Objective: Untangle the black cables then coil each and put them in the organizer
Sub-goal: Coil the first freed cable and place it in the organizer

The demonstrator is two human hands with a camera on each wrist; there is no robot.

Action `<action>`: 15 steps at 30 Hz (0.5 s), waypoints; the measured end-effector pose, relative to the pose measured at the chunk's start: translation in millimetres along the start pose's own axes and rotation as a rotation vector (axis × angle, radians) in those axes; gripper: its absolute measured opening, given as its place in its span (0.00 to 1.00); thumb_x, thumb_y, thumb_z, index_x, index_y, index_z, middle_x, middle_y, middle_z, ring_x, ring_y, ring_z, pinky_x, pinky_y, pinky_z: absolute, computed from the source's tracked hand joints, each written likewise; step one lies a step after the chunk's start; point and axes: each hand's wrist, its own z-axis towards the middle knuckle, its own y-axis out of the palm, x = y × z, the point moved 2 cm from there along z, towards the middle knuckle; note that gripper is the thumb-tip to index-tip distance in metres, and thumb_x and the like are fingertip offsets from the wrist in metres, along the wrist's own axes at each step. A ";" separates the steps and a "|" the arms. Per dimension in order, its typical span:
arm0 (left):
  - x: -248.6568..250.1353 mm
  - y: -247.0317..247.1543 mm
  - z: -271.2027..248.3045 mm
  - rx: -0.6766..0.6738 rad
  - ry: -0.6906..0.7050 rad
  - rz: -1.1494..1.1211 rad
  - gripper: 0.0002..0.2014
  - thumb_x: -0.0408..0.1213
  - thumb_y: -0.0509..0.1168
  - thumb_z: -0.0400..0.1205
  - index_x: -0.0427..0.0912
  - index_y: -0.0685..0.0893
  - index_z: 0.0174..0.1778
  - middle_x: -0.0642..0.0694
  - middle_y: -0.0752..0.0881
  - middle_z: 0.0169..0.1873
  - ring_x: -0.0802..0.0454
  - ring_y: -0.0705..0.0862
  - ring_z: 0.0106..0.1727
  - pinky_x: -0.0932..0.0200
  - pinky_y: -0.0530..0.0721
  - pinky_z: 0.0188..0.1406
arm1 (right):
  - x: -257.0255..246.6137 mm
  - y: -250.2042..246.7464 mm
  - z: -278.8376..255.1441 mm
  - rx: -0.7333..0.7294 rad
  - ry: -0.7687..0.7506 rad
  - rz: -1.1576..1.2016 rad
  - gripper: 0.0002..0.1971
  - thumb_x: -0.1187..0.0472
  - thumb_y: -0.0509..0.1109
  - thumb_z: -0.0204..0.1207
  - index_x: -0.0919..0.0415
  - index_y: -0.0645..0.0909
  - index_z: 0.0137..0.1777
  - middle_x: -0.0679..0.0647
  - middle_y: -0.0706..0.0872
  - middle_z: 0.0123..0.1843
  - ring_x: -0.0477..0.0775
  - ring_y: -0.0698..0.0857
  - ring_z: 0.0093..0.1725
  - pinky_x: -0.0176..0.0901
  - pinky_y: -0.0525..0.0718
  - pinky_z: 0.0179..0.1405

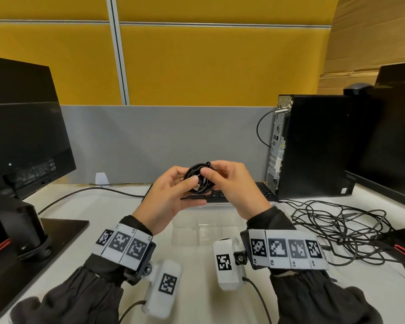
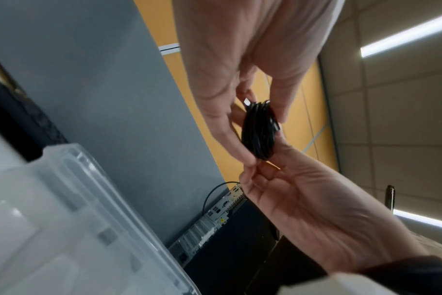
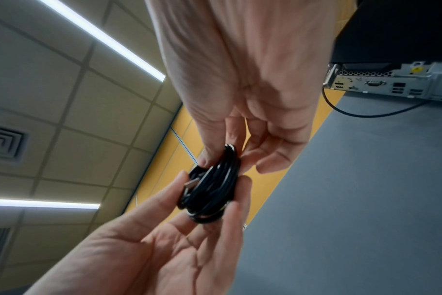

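Note:
A black cable wound into a small tight coil is held up over the desk between both hands. My left hand grips its left side, thumb in front and fingers behind. My right hand pinches the coil's top right edge with thumb and fingertips. The left wrist view shows the coil edge-on between the two hands. In the right wrist view a metal plug sticks out of the coil. A loose tangle of black cables lies on the desk at the right. The clear plastic organizer sits below the hands.
A black keyboard lies behind the organizer. A desktop tower stands at the right, with monitors at the far left and far right. A monitor base lies at the left. A grey divider panel closes the back.

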 end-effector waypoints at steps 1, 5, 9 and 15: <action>-1.4 -1.0 -0.3 0.024 0.014 0.006 0.11 0.35 0.66 0.73 0.37 0.80 0.50 0.41 0.88 0.45 0.44 0.88 0.49 0.50 0.89 0.45 | 0.7 -0.8 0.5 0.001 0.004 -0.002 0.07 0.60 0.67 0.80 0.59 0.86 0.52 0.54 0.89 0.44 0.44 0.85 0.42 0.29 0.79 0.36; -4.4 -1.5 -0.3 0.107 0.048 0.064 0.17 0.38 0.71 0.74 0.39 0.83 0.58 0.42 0.88 0.51 0.48 0.85 0.55 0.50 0.80 0.60 | 2.6 -3.1 1.7 -0.040 0.042 0.049 0.09 0.60 0.66 0.81 0.60 0.85 0.56 0.55 0.89 0.47 0.45 0.85 0.45 0.33 0.81 0.39; -5.3 0.7 3.6 0.083 -0.038 -0.042 0.14 0.40 0.68 0.74 0.44 0.84 0.55 0.44 0.84 0.45 0.47 0.82 0.56 0.46 0.77 0.62 | 1.9 -2.7 1.0 -0.087 0.044 0.103 0.10 0.61 0.64 0.82 0.60 0.85 0.56 0.54 0.89 0.45 0.43 0.85 0.43 0.32 0.80 0.39; 7.5 3.8 9.6 -0.052 -0.200 0.072 0.25 0.36 0.73 0.72 0.35 0.75 0.63 0.39 0.84 0.51 0.46 0.87 0.50 0.51 0.88 0.45 | 5.1 -2.8 2.4 -0.041 -0.034 -0.221 0.10 0.57 0.65 0.81 0.60 0.87 0.50 0.55 0.90 0.43 0.47 0.85 0.42 0.34 0.79 0.38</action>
